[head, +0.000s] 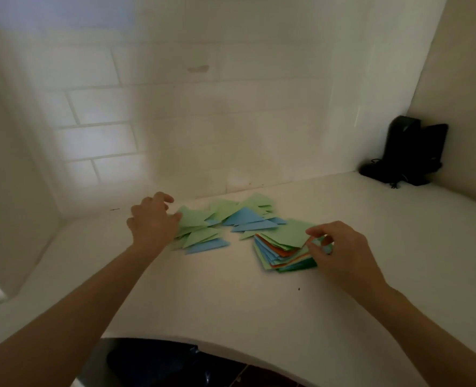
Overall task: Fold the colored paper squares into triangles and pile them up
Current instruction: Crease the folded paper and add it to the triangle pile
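left hand (pixel 151 219) rests relaxed on the folded triangles (pixel 203 227); right hand (pixel 334 247) pinches the top green square (pixel 290 233) off the paper stack (pixel 281 258).

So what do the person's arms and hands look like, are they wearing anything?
Both arms are bare all the way down, with no sleeves showing. The left hand and the right hand wear no gloves, and no watch or bracelet shows at either wrist. A small dark spot on one right finger might be a ring, but it is too blurry to tell.
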### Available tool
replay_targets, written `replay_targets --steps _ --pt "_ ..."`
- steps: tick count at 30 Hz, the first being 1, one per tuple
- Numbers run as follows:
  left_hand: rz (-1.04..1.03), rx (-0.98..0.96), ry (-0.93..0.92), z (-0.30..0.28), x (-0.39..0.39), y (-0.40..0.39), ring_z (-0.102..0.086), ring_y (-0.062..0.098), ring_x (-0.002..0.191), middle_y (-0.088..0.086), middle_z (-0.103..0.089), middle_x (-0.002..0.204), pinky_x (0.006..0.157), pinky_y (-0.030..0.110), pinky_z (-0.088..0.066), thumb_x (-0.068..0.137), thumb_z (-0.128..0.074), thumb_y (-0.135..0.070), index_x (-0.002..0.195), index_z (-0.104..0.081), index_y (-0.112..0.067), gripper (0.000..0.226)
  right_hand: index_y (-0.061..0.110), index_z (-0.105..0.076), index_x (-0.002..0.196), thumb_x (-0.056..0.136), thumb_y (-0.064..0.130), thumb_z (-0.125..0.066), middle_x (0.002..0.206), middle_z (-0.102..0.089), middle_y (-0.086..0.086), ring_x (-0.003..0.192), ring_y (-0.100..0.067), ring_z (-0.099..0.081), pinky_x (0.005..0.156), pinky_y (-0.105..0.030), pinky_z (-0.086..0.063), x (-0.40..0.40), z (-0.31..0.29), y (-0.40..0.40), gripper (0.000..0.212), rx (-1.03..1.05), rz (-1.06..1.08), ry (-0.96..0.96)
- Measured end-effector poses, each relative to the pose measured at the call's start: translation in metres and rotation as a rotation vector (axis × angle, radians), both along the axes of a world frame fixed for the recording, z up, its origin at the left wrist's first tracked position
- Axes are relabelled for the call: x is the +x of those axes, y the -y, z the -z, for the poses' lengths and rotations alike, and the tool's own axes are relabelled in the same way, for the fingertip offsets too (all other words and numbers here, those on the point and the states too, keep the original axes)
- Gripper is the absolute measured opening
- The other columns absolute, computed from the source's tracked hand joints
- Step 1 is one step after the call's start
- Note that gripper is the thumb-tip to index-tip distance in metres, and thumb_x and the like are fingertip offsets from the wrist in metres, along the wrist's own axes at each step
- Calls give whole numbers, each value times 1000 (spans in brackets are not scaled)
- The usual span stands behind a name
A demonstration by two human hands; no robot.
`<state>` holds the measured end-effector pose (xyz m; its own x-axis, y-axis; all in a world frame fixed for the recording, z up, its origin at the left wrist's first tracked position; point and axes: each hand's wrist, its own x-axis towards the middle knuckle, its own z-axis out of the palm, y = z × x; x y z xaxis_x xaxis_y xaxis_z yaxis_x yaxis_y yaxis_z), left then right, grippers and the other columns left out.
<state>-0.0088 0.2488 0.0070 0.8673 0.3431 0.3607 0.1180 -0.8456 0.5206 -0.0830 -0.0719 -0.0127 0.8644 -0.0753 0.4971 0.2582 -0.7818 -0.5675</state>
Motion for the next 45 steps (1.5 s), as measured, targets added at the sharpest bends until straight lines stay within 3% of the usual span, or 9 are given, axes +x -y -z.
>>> replay_targets --steps 2,5,8,11,17,24,29,35,45 --pt "37 91 141 4 3 17 -44 31 105 6 -55 106 87 40 -36 83 -67 -20 108 -59 -20 26 17 -70 105 78 15 -71 95 -57 3 80 -8 -55 70 -10 -44 5 5 6 27 -73 -53 -40" --pt "373 24 312 7 -3 58 -46 20 88 1 -53 92 80 28 -37 77 -68 -4 94 -64 -16 21 17 -70 108 76 24 -74 100 -58 3 89 -11 -53 76 -16 -40 11 12 4 32 -189 -110 -39" --pt "751 -12 280 14 -17 96 -54 15 88 -2 -57 93 79 27 -44 80 -66 -11 96 -65 -15 17 20 -72 105 76 24 -74 101 -61 3 92 -15 -55 79 -27 -46 16 14 -2 29 -265 -121 12" --pt "898 32 160 22 -24 121 -55 11 107 -3 -62 112 94 24 -42 87 -65 -21 111 -65 -17 24 21 -75 97 73 14 -74 95 -63 2 84 -21 -58 69 -38 -51 22 15 -5 25 -309 -137 64" --pt "883 119 23 36 -23 126 -46 7 116 -9 -58 121 96 16 -33 85 -65 -42 116 -62 -25 36 18 -74 75 73 18 -75 81 -64 3 73 -21 -58 58 -39 -50 23 21 -8 2 -328 -125 154" --pt "732 79 27 44 -28 116 -47 6 106 -9 -55 111 86 13 -32 76 -70 -51 110 -62 -25 44 21 -70 66 65 35 -82 76 -65 8 73 -15 -57 65 -40 -49 19 23 -8 18 -179 -85 40" --pt "750 -27 -46 42 -31 108 -43 9 114 -10 -52 117 95 28 -44 62 -64 -73 112 -62 -32 65 27 -73 81 76 55 -61 90 -65 13 84 -7 -56 74 -32 -46 13 10 -2 32 -102 -120 76" --pt "762 -27 -116 37 -40 112 -52 5 97 -11 -49 115 83 16 -44 71 -76 -48 119 -57 -30 55 16 -52 131 94 32 -49 134 -51 -5 120 -20 -46 102 -30 -34 23 12 11 40 -59 16 -203" --pt "834 -89 -93 43 -36 167 -54 5 100 -7 -50 109 93 21 -47 69 -80 -40 117 -60 -25 55 13 -58 125 81 37 -69 127 -49 -6 115 -18 -49 98 -25 -37 8 16 46 52 -111 90 -265"
